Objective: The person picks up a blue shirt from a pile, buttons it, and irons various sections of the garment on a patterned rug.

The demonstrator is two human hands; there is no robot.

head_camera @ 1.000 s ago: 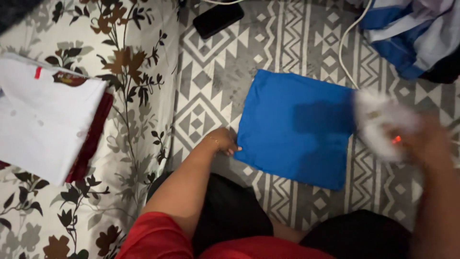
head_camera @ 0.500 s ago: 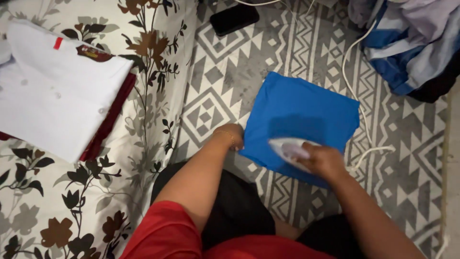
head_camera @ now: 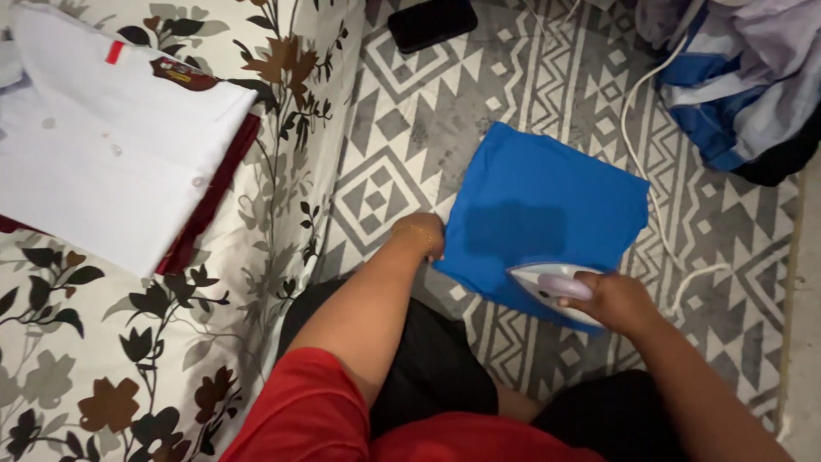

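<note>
A folded blue cloth lies flat on a grey and white patterned mat. My left hand rests at the cloth's left edge and pinches it down. My right hand grips the handle of a white clothes iron, which sits on the cloth's near edge with its tip pointing left. The iron's white cord runs off to the right and back across the mat.
A folded white shirt lies on top of a dark red garment at the left, on a floral sheet. A black phone lies at the top. A pile of blue and white clothes sits top right.
My right hand brought the iron from the right side onto the blue cloth, then drew it toward the cloth's near edge. My left hand stayed at the cloth's left edge.
</note>
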